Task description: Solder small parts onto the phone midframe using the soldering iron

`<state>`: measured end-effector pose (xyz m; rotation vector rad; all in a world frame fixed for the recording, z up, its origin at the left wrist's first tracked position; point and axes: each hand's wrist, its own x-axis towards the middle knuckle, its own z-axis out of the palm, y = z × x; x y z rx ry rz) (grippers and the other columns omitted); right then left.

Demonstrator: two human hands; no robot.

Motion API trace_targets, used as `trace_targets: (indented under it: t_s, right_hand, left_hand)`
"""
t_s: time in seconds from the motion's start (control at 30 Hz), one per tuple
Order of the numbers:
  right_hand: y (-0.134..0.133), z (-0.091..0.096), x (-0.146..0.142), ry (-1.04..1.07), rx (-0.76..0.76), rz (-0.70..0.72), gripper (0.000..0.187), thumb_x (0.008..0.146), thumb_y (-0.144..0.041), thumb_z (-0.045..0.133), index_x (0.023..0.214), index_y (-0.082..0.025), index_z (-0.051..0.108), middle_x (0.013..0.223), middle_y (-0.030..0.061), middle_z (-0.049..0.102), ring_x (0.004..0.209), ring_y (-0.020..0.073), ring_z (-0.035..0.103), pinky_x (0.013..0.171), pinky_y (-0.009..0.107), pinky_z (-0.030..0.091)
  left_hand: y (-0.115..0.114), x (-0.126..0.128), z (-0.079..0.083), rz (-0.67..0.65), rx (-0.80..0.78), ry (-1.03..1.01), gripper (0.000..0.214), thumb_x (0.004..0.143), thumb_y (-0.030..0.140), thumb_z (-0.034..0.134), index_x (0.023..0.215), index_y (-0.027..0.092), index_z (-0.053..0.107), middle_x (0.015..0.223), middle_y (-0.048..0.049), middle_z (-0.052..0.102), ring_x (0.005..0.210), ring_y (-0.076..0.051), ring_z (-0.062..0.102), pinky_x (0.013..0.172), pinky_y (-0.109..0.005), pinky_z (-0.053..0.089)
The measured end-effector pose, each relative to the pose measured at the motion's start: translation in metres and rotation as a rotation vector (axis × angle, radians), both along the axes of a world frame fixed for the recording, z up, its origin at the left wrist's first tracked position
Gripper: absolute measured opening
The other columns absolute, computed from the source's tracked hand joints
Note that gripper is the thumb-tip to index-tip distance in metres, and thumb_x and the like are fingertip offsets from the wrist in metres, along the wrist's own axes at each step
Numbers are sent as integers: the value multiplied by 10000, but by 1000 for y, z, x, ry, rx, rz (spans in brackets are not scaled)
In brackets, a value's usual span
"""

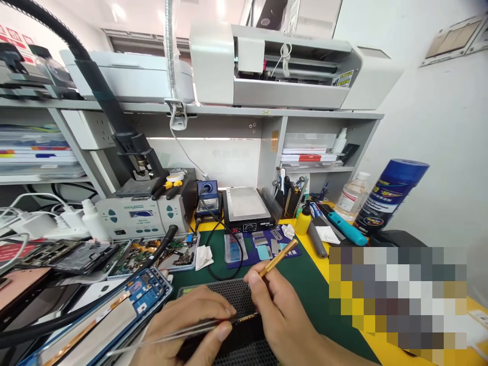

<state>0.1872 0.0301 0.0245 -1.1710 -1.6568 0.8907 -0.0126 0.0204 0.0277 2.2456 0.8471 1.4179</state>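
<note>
My left hand [190,325] is closed on thin metal tweezers [183,333], their tips pointing right onto a small dark part with a gold edge [246,319]. That part lies on a black perforated mat [236,300] near the bench's front edge. My right hand [282,315] pinches a gold-coloured pen-like tool [278,258], its shaft slanting up to the right and its lower end hidden by my fingers over the same part. The two hands almost touch above the mat.
An opened phone with a blue frame [114,310] lies left of my hands, with more opened phones and boards behind it. A rework station [141,216], a black heating plate [247,208], bottles, a blue spray can [392,195] and a shelf machine [290,66] stand behind. A black hose [87,305] crosses the left.
</note>
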Motion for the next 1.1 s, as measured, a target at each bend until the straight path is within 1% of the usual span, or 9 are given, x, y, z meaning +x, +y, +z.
trace_targets:
  t_s: [0.13, 0.2, 0.3, 0.4, 0.47, 0.53, 0.67, 0.83, 1.1]
  right_hand:
    - [-2, 1, 2, -14, -1, 1, 391, 1094, -492, 319, 936, -207, 535, 775, -9, 537, 706, 180, 522, 692, 321, 414]
    - [-2, 2, 2, -20, -2, -2, 391, 1093, -491, 323, 929, -208, 537, 787, -1, 559, 718, 186, 541, 696, 321, 419]
    - [-2, 3, 3, -22, 2, 4, 390, 1090, -489, 340, 907, -209, 540, 793, 7, 588, 717, 189, 565, 681, 313, 425]
    - [-2, 2, 3, -28, 19, 3, 386, 1092, -478, 344, 907, -208, 549, 797, 17, 620, 717, 194, 584, 676, 313, 432]
    - [-1, 0, 4, -34, 33, -6, 386, 1091, -474, 351, 902, -206, 554, 805, 27, 641, 727, 203, 602, 681, 317, 439]
    - [0, -3, 4, -41, 49, -13, 383, 1089, -470, 361, 889, -207, 554, 801, 32, 651, 733, 210, 617, 682, 319, 443]
    - [1, -7, 6, -51, 64, -13, 373, 1090, -463, 364, 882, -213, 546, 782, 24, 647, 723, 206, 623, 675, 314, 439]
    - [-2, -7, 8, -51, 75, 12, 392, 1096, -461, 324, 904, -208, 554, 757, 11, 602, 701, 195, 587, 674, 316, 424]
    - [-4, -8, 10, -29, 38, 18, 385, 1090, -471, 343, 893, -205, 539, 751, 0, 520, 695, 183, 511, 654, 310, 414]
  left_hand:
    - [-3, -1, 9, 2, -47, 46, 335, 905, 21, 627, 1096, 289, 691, 1012, 27, 786, 957, -135, 755, 878, -209, 597]
    - [-3, 1, 20, 61, -78, 29, 274, 941, 73, 616, 1075, 298, 696, 1031, 41, 787, 979, -130, 757, 880, -200, 595]
    - [-1, 10, 41, 218, -132, 65, 138, 982, 203, 629, 1044, 298, 710, 1023, 50, 785, 967, -130, 757, 878, -193, 580]
    - [-1, 22, 53, 200, -173, 166, 131, 1007, 268, 594, 999, 266, 725, 966, 27, 779, 901, -147, 754, 811, -209, 582]
    - [-1, 27, 51, 173, -180, 158, 171, 1020, 275, 560, 972, 250, 722, 941, 15, 773, 868, -155, 752, 792, -218, 585]
    - [0, 29, 43, 179, -180, 106, 184, 1020, 279, 554, 943, 244, 718, 912, 11, 768, 830, -154, 753, 752, -208, 592]
    - [-1, 24, 26, 191, -200, 90, 162, 1002, 280, 580, 940, 252, 726, 911, 8, 776, 839, -160, 760, 773, -211, 605]
    - [-5, 21, 28, 127, -330, -11, 207, 1023, 301, 553, 927, 260, 732, 919, 13, 781, 861, -148, 770, 775, -191, 621]
    - [-8, 18, 23, 122, -358, 32, 169, 1023, 297, 548, 962, 259, 700, 859, 27, 757, 788, -137, 748, 734, -199, 612]
